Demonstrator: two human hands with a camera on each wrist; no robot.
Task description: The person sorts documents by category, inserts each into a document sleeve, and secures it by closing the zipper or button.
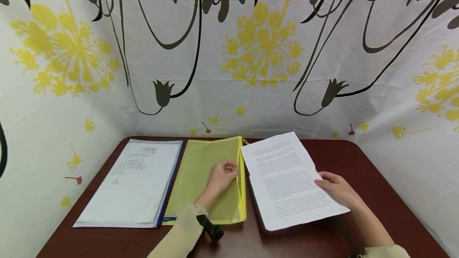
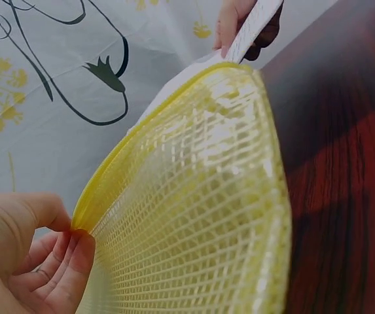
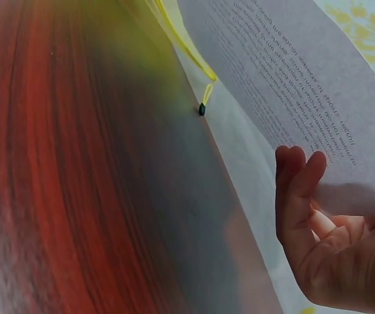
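Observation:
My left hand pinches the zip edge of a yellow mesh pouch, lifting its right side; in the left wrist view the thumb and fingers hold that yellow edge. My right hand grips the right edge of printed sheets, held tilted above the table just right of the pouch. From the right wrist view, the fingers lie behind the paper and the hand is at its edge. The thumb is hidden there.
A clear folder with a blue spine and drawings inside lies at the left, beside the pouch. The dark red table meets a patterned curtain at its back and sides. A yellow zip cord hangs at the pouch's far corner.

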